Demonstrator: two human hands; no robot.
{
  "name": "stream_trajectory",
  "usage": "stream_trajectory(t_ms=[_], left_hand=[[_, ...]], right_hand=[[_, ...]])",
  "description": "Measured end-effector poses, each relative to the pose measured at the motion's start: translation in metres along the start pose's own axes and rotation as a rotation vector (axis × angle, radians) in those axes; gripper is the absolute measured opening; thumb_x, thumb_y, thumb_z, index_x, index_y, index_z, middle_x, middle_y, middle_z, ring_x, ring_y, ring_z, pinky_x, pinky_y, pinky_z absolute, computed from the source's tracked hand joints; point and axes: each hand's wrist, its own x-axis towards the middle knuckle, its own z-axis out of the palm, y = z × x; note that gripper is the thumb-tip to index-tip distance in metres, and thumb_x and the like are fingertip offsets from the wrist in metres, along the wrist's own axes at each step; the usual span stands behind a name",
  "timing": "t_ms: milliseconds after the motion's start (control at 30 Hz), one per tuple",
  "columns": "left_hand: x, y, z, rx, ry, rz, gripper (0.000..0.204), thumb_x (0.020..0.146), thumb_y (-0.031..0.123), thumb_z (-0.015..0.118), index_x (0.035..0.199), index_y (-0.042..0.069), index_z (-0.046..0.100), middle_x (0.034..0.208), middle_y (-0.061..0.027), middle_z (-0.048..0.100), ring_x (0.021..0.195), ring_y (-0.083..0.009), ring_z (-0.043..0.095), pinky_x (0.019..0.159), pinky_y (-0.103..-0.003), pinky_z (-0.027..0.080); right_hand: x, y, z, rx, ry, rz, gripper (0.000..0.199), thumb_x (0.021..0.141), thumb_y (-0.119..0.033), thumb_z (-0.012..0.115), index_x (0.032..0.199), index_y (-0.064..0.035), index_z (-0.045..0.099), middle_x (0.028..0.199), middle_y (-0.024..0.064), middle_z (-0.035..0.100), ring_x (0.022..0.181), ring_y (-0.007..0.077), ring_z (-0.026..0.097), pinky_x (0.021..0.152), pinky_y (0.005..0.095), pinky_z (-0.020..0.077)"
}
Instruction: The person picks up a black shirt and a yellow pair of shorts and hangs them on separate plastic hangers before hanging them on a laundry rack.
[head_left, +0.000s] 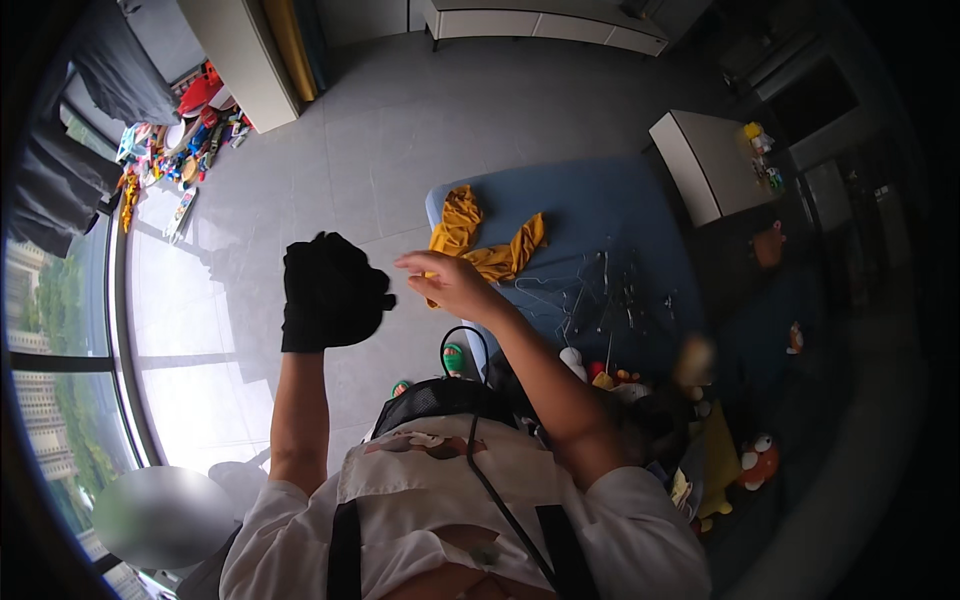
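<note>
A bunched black cloth (335,295), probably a garment, covers my left hand from the wrist up. Only the left forearm (300,410) shows below it, so those fingers are hidden. Just to the right, my right hand (447,283) is raised with its fingers stretched toward the cloth, a small gap between them. It holds nothing. Beyond the right hand a crumpled mustard-yellow garment (485,257) lies on a blue cushioned surface (590,190). Several thin wire hangers (570,300) are spread on the same surface, right of my right forearm.
Plush toys (758,460) crowd the lower right. A white cabinet (695,165) stands beyond the blue surface. Toys (190,140) are heaped near the window at far left. A low white cabinet (545,27) runs along the far wall. A black cable (490,480) crosses my front.
</note>
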Motion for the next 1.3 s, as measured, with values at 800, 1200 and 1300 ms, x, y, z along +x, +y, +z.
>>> stream_trajectory(t_ms=[800, 1200, 1300], left_hand=[[0.006, -0.065, 0.061, -0.770, 0.693, -0.671, 0.029, 0.088, 0.014, 0.047, 0.113, -0.002, 0.048, 0.102, -0.0103, 0.056, 0.092, -0.0168, 0.054, 0.081, -0.028, 0.044], [0.001, -0.074, 0.069, -0.842, 0.698, -0.699, 0.030, 0.085, 0.010, 0.048, 0.112, -0.002, 0.048, 0.103, -0.0131, 0.056, 0.094, -0.0212, 0.056, 0.083, -0.032, 0.045], [-0.001, -0.081, 0.076, -0.829, 0.678, -0.698, 0.031, 0.085, 0.012, 0.047, 0.113, -0.001, 0.048, 0.104, -0.0137, 0.056, 0.095, -0.0225, 0.055, 0.084, -0.033, 0.044]], right_hand=[[-0.171, 0.364, -0.059, 1.155, 1.120, 1.039, 0.036, 0.087, -0.023, 0.049, 0.122, -0.0175, 0.043, 0.111, 0.0038, 0.049, 0.101, 0.0203, 0.051, 0.088, 0.0384, 0.0376], [-0.146, 0.342, -0.066, 0.365, 0.492, 0.961, 0.073, 0.066, -0.020, 0.073, 0.126, 0.0009, 0.038, 0.126, 0.0188, 0.043, 0.117, 0.0291, 0.042, 0.097, 0.0336, 0.0329], [-0.156, 0.328, -0.060, -0.026, 0.334, 0.904, 0.076, 0.063, -0.021, 0.074, 0.125, 0.0008, 0.038, 0.125, 0.0211, 0.044, 0.117, 0.0303, 0.042, 0.097, 0.0342, 0.0330]])
